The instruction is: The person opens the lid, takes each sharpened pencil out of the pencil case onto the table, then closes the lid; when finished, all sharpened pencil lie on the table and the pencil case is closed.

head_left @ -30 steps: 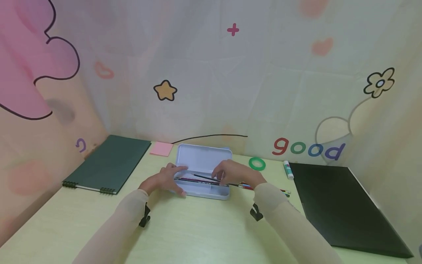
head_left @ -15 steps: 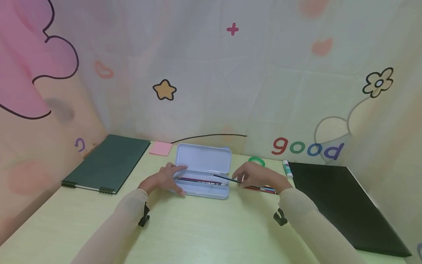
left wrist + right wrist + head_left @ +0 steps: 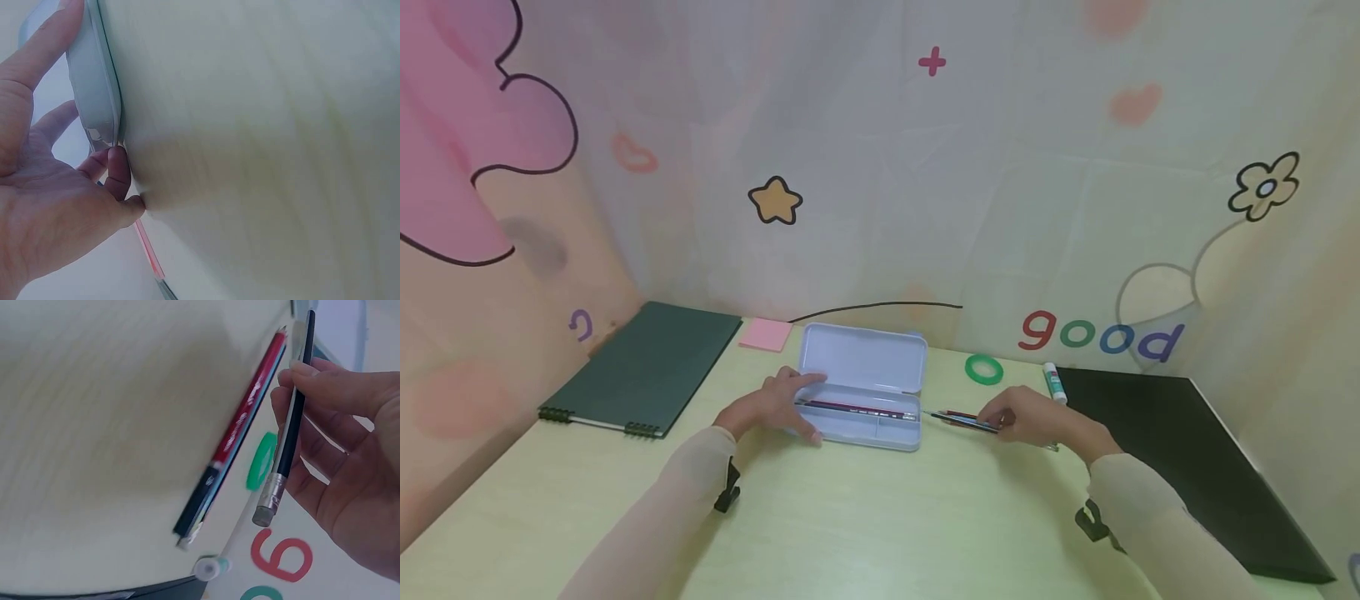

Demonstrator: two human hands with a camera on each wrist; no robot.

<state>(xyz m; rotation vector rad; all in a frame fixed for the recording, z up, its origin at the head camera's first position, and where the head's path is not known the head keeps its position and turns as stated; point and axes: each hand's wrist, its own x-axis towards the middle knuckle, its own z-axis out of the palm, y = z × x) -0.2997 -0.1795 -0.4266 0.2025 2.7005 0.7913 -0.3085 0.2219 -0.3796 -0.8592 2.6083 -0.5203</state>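
Observation:
The pale lavender pencil case point(image 3: 863, 357) lies with its lid raised. My left hand point(image 3: 771, 407) grips its left end, the thumb at the front edge and the fingers toward the back; the left wrist view shows them around the case's end. A dark red pencil point(image 3: 853, 409) lies inside. Right of the case, my right hand point(image 3: 1030, 421) pinches a black pencil point(image 3: 290, 434) between thumb and fingers, its silver ferrule and grey eraser pointing away from the case. Under that hand, a red-and-black pencil point(image 3: 240, 428) and a blue one lie side by side on the table.
Behind the right hand lies a green tape roll point(image 3: 984, 369). A glue stick point(image 3: 1055, 383) sits against a large black board point(image 3: 1180, 467) at right. On the left are a dark green spiral sketchbook point(image 3: 643, 367) and pink sticky notes point(image 3: 766, 334). A printed cloth hangs behind the table.
My right hand has moved right, from over the pencil case to the pencils beside it, carrying the black pencil out of the case area. The left hand has stayed on the case.

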